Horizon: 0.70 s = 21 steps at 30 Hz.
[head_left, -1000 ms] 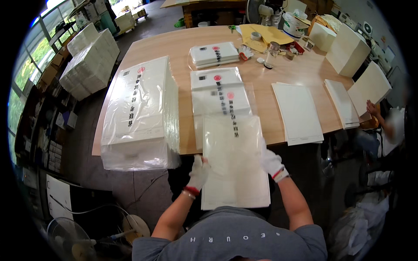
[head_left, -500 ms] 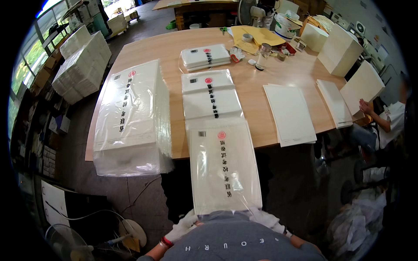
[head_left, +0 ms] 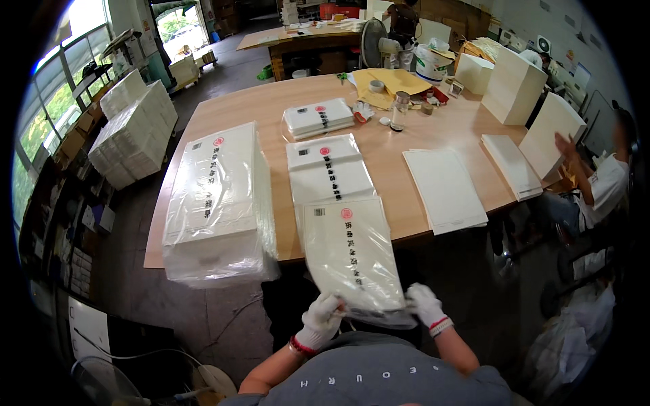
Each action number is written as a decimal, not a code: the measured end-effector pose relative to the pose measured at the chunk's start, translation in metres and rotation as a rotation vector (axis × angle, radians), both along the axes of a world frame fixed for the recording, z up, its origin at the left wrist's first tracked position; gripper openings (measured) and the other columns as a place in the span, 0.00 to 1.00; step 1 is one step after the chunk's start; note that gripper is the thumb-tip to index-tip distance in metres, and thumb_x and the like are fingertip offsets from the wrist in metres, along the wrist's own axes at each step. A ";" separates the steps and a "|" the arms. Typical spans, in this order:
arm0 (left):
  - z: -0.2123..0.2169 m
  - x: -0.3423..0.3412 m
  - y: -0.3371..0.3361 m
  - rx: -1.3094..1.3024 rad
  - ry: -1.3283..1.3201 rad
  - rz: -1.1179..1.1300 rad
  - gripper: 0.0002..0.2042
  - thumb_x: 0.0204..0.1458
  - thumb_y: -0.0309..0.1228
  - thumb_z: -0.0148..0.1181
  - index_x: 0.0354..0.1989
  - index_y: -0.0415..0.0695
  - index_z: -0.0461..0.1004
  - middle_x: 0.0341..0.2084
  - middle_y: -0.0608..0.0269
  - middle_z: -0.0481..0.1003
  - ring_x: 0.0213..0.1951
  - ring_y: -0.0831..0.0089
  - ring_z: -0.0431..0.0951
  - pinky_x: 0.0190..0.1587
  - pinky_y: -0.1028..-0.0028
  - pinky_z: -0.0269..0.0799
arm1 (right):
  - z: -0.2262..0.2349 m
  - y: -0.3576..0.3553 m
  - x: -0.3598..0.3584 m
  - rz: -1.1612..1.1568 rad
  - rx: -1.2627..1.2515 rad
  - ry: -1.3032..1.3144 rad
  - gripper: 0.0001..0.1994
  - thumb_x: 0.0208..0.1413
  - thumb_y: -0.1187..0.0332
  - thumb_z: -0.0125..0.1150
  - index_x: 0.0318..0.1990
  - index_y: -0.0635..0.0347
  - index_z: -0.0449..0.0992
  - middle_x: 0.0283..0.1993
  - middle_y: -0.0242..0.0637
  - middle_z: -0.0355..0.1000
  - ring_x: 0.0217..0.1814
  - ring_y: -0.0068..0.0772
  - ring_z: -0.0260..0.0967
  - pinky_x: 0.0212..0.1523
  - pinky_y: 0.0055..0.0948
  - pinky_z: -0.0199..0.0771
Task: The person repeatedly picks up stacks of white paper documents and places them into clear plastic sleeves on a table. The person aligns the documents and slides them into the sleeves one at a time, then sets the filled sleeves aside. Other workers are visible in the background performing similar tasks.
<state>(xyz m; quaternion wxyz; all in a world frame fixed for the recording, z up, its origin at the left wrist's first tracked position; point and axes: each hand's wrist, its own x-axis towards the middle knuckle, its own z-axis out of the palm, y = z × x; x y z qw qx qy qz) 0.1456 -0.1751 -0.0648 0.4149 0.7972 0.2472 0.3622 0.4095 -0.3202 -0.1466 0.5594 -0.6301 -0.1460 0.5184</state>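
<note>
A clear plastic bag (head_left: 352, 254) with dark print and a red round mark holds pale paper. It hangs over the front table edge, overlapping another printed clear bag (head_left: 330, 169) that lies flat behind it. White knitted gloves cover both hands. My left hand (head_left: 321, 322) pinches the near left corner of the hanging bag, where the loose plastic bunches. My right hand (head_left: 426, 307) is closed at its near right corner. A tall stack of filled clear bags (head_left: 213, 186) stands to the left, and a smaller bundle of folded bags (head_left: 319, 116) lies farther back.
Paper sheets (head_left: 447, 189) and a low paper stack (head_left: 511, 166) lie to the right on the wooden table (head_left: 267, 139). Taller white stacks (head_left: 514, 84), a glass jar (head_left: 399, 111) and yellow paper (head_left: 399, 82) stand or lie beyond. A co-worker (head_left: 602, 179) sits at the right.
Both hands have moved forward, away from my body, and the bag's near end has lifted and bunched. My view has tilted up slightly. The co-worker's hands have risen.
</note>
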 end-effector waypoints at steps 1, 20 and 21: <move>0.026 0.004 0.005 0.081 0.023 -0.013 0.05 0.38 0.19 0.52 0.24 0.45 0.66 0.22 0.60 0.67 0.24 0.61 0.71 0.23 0.70 0.65 | -0.002 0.011 -0.005 0.279 -0.027 0.109 0.21 0.58 0.63 0.48 0.55 0.66 0.62 0.50 0.41 0.67 0.48 0.32 0.68 0.44 0.31 0.71; 0.015 -0.211 0.176 -0.298 -0.986 1.036 0.05 0.53 0.28 0.46 0.31 0.43 0.68 0.28 0.69 0.68 0.30 0.76 0.69 0.33 0.74 0.68 | 0.115 0.259 -0.220 0.631 0.439 0.129 0.13 0.61 0.63 0.47 0.46 0.63 0.65 0.22 0.28 0.61 0.19 0.17 0.57 0.19 0.23 0.64; -0.026 -0.233 0.169 -0.337 -0.911 0.998 0.06 0.54 0.28 0.45 0.33 0.42 0.68 0.29 0.68 0.69 0.30 0.75 0.70 0.32 0.73 0.69 | 0.103 0.250 -0.213 0.622 0.501 0.021 0.14 0.61 0.63 0.46 0.49 0.62 0.64 0.23 0.28 0.60 0.20 0.16 0.56 0.18 0.22 0.60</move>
